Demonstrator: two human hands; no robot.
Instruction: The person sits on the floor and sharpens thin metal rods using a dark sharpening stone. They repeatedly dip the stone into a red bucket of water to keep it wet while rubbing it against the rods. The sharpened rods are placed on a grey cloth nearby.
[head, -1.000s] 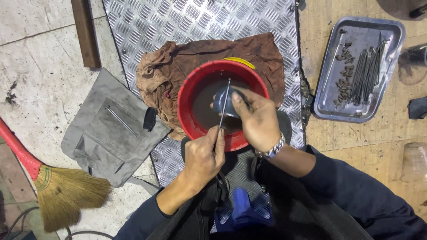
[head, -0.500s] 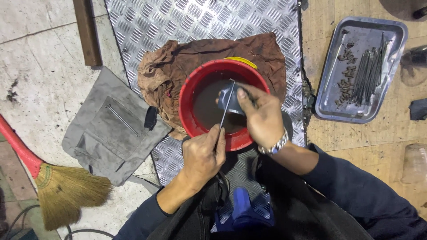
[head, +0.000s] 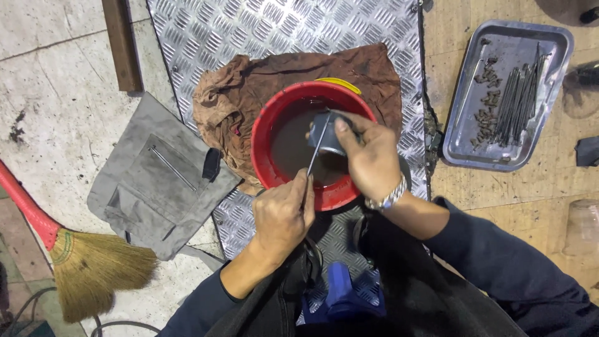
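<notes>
Your left hand sits at 6 o'clock of the red bowl, just outside its rim. Its grip is clenched around the lower end of a thin metal rod, pinched between thumb and fingers. The rod runs up toward 12 o'clock, slightly tilted to 1 o'clock, over the dark liquid in the bowl.

Your right hand reaches in from 4 o'clock and lies over the right part of the bowl. Its grip is closed on a small grey cup-shaped part, held above the liquid. The upper end of the rod meets this part; whether it enters it or only touches it cannot be told. A metal wristband circles your right wrist.

The bowl rests on a brown stained rag, which is spread on a ribbed metal plate. A yellow edge shows just behind the bowl at 12 o'clock.

At 9 o'clock of the bowl, a grey cloth pouch lies on the floor. Farther out at 8 o'clock lies a broom with a red handle. At 2 o'clock, well apart, a metal tray holds long thin rods and small dark pieces.
</notes>
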